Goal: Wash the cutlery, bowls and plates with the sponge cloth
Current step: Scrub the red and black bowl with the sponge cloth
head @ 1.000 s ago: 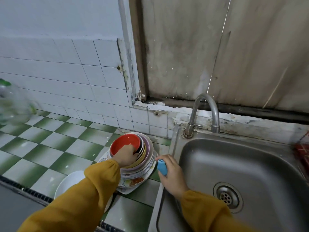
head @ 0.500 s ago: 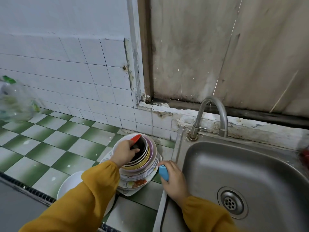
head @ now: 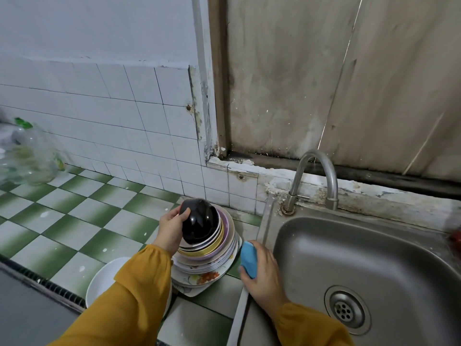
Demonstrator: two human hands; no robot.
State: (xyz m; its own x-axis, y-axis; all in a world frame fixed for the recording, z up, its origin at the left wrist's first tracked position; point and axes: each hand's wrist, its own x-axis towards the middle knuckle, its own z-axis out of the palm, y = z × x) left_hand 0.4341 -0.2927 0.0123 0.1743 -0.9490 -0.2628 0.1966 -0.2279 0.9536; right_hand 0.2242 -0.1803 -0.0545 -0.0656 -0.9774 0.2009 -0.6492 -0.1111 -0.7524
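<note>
My left hand (head: 172,231) grips the bowl (head: 199,221); I must lift it straight off the stack (head: 214,260). My right hand (head: 264,273) holds the sponge (head: 249,260).

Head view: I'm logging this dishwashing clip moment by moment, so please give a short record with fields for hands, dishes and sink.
left hand: grips the black bowl, tipped with its underside toward the camera
bowl position: on top of the stack of plates
right hand: holds the blue sponge at the left edge of the sink
tap: no water visible
also there: white plate left of the stack
</note>
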